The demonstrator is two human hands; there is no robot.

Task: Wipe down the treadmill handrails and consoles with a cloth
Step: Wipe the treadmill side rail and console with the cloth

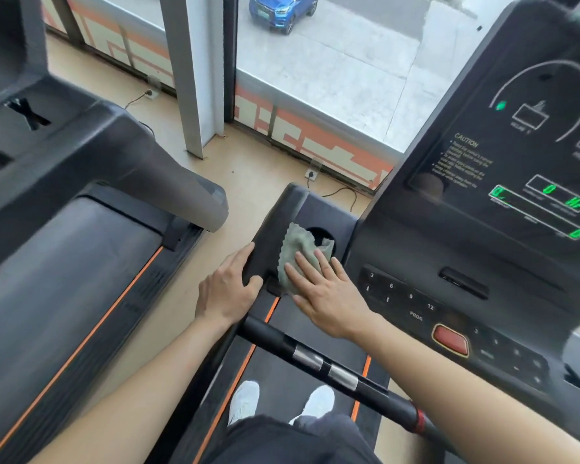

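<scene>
The right hand (318, 289) presses the green cloth (295, 249) flat, fingers (310, 266) straight, beside the cup hole (320, 233); the left hand (228, 289) seems to clasp the console (315, 205) edge.

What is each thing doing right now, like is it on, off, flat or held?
cloth, rumpled, pressed on the console
right hand, flat on the cloth
left hand, holds the console's edge
screen, on, green numbers lit
red button, not touched
cup hole, partly covered by the cloth
</scene>
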